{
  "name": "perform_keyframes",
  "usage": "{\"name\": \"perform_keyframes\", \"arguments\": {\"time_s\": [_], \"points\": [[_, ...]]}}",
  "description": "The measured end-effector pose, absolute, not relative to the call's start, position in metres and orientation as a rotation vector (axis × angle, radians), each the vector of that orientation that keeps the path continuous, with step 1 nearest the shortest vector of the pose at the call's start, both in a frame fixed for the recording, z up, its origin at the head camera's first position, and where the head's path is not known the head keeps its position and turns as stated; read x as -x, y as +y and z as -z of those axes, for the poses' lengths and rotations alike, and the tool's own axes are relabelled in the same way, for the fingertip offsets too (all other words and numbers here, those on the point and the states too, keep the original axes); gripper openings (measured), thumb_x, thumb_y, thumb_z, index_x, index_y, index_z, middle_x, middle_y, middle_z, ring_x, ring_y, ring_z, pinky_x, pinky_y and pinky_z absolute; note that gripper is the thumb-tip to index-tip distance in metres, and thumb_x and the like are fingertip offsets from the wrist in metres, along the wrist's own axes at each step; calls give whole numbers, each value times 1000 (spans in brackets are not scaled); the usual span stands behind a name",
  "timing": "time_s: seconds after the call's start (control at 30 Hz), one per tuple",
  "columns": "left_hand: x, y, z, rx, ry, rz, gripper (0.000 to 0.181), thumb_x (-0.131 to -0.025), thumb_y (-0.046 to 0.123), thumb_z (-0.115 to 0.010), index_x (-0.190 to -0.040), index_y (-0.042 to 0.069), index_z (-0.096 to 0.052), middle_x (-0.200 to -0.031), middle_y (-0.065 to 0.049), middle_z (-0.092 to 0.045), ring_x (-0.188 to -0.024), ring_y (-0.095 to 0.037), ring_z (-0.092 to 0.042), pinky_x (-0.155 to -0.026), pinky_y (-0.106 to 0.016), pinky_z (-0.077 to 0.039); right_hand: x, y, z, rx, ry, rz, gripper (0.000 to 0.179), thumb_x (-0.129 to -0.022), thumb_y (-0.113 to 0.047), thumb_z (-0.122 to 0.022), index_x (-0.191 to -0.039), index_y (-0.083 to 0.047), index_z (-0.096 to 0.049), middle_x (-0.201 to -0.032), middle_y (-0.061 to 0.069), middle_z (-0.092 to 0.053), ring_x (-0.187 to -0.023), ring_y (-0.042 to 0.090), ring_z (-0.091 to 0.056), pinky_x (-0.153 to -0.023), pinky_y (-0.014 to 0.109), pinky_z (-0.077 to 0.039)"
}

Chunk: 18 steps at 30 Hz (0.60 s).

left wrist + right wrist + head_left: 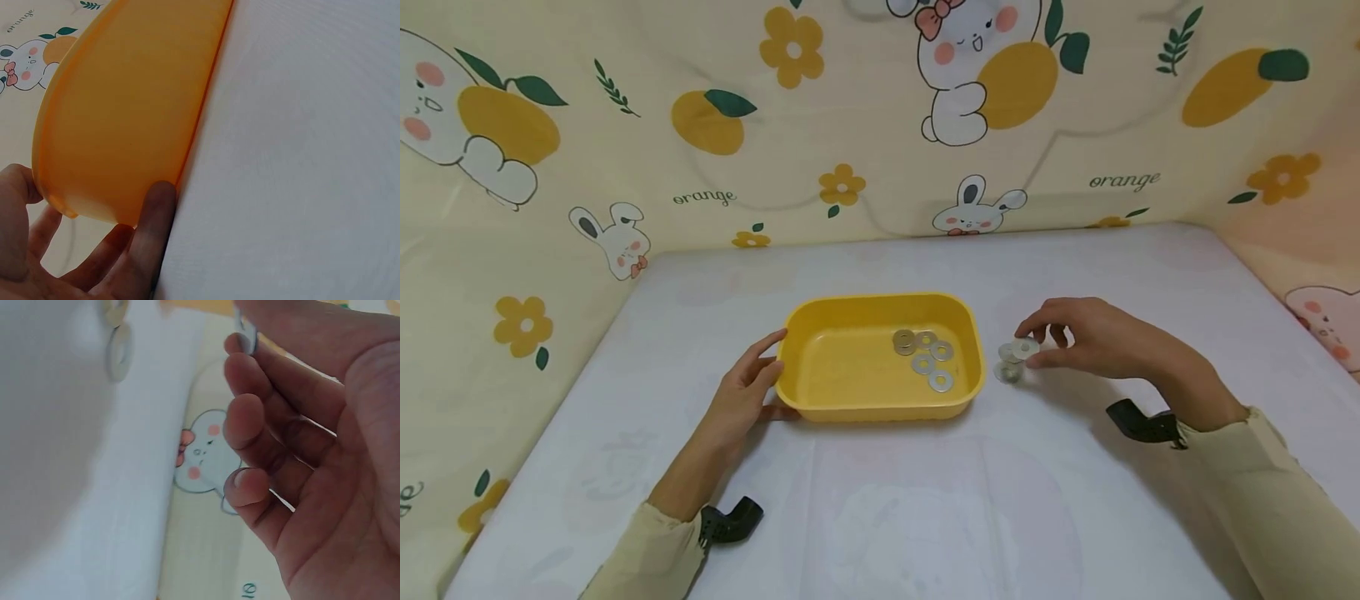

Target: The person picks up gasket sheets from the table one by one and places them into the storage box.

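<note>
My left hand (748, 383) holds the left end of a yellow plastic tray (850, 412), fingers spread along its outer wall and up to the rim. In the left wrist view the thumb is at the rim and a finger (159, 206) lies against the lower wall. Just right of the tray, my right hand (1101, 337) pinches a flat metal washer (1026, 348) between thumb and fingertips. Beneath it, more washers (1009, 372) lie bunched on the table. The right wrist view shows the pinched washer (247, 334) edge-on, the other fingers loosely bent.
Several washers (941, 381) lie in the right half of the tray, some overlapping. A white cloth (880, 500) covers the table. Behind and beside it hangs a cream curtain (880, 125) printed with rabbits and oranges. Both wrists wear black camera mounts (730, 523).
</note>
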State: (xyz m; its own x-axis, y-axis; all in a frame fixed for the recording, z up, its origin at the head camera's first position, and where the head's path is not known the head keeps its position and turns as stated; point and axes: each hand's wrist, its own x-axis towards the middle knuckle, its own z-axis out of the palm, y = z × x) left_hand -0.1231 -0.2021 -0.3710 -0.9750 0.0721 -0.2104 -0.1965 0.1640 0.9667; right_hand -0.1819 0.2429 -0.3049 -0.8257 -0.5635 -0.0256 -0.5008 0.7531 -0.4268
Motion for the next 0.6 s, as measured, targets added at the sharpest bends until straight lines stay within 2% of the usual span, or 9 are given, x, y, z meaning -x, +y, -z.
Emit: {"name": "perform_keyframes", "arguments": {"time_s": [0.13,0.37,0.6], "points": [[124,-201,372,124,2226,-1906,47,-106,24,-46,-151,35,-38,-138,-16,-47,-95,-20,-65,-76,-38,-64,183,237,300,877,2831,622,32,-82,-39,-81,-110,-26,-72,-94,-9,-65,-80,10,-53,-64,21,-46],[124,-201,372,126,2223,-1905,47,-107,23,-46,-152,35,-38,-138,-17,-47,-94,-20,-65,-76,-39,-64,186,220,289,803,2909,632,37,-84,-36,-79,-115,-17,-71,-92,-3,-63,-82,14,-53,-66,25,-45],[124,-202,371,117,2219,-1903,48,-107,23,-45,-152,35,-38,-139,-17,-47,-95,-20,-65,-76,-38,-64,191,196,282,821,2901,702,31,-84,-32,-80,-112,-20,-72,-91,-3,-63,-82,13,-54,-69,27,-46]]}}
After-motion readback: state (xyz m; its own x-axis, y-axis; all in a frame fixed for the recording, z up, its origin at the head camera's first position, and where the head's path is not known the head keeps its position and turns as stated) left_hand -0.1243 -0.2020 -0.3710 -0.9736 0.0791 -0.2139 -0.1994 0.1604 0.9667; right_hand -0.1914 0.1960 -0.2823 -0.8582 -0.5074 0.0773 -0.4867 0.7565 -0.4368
